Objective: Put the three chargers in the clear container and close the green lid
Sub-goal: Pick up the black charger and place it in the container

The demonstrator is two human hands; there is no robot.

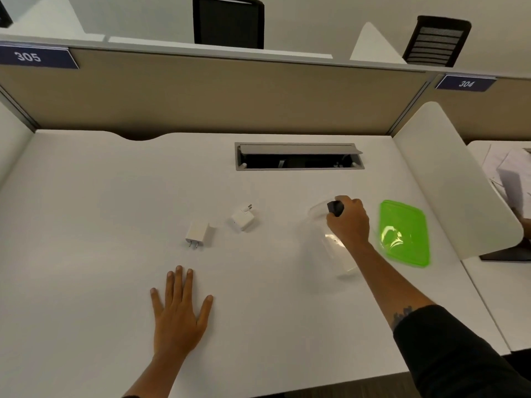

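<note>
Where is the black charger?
In the head view, the black charger is on the right side, held in the right hand over the clear container, left of the green lid.

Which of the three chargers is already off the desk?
The black charger, gripped in the right hand over the clear container. Both white chargers lie on the desk.

Three chargers (197, 234), one lid (404, 232)

Black charger (335, 208) over clear container (330, 248); two white chargers (198, 234) (242, 220) on desk left; green lid (404, 232) flat, right.
</note>
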